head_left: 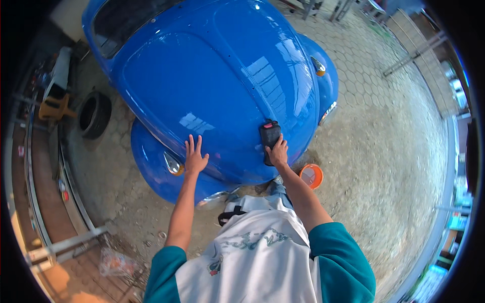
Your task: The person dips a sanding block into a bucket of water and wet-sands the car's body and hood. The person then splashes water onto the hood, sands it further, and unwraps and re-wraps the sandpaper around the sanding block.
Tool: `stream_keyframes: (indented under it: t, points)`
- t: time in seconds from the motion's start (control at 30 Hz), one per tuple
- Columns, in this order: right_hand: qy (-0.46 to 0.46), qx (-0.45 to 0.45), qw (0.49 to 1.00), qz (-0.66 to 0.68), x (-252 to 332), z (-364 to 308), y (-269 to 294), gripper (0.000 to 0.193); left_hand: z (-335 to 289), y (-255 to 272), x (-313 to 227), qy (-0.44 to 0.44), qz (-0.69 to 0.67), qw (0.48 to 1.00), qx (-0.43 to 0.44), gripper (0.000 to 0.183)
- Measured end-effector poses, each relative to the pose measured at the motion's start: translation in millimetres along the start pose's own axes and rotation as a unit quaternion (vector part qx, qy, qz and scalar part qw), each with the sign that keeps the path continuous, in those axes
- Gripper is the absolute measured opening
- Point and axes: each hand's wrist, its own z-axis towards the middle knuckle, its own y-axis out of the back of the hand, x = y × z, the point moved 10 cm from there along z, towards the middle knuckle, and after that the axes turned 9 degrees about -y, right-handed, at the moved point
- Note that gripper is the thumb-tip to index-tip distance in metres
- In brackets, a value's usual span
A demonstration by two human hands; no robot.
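Shirt [247, 267] — right hand [278, 152] on block [270, 134]

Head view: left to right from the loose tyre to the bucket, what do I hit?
Black tyre → chrome-and-amber fender lamp → left hand → black handheld block → orange bucket.

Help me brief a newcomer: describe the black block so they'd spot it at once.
Find the blue car, then the front of its hood. There the right hand rests on the block, right of the left hand. Its black, boxy body with a red patch at the far end stands out from the blue around it.
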Motion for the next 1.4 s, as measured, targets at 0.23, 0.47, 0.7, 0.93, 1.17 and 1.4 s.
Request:
stream_keyframes:
  t: [0.23,0.47,0.7,0.93,1.17,1.4]
  points:
    - [0.091,-0.028,0.995,-0.042,96,45,43,0.099,-19,-30,-18,0.147,-0.039,0.985,0.076,0.099]
    - [0.205,-0.083,0.975,0.04,141,66,65,0.096,-25,-42,-46,0.24,-0.065,0.967,0.062,0.096]
    - [0.231,-0.099,0.968,-0.025,133,67,57,0.1,30,15,-43,0.224,-0.065,0.969,-0.08,0.081]
    - [0.223,-0.143,0.964,-0.031,212,92,72,0.094,116,62,-33,0.171,0.077,0.962,-0.2,0.066]
    - [0.245,-0.192,0.949,-0.054,308,125,92,0.087,109,69,-47,0.161,0.1,0.945,-0.266,0.064]
    - [0.164,-0.167,0.971,-0.054,353,198,100,0.086,123,61,-54,0.148,0.075,0.952,-0.258,0.062]
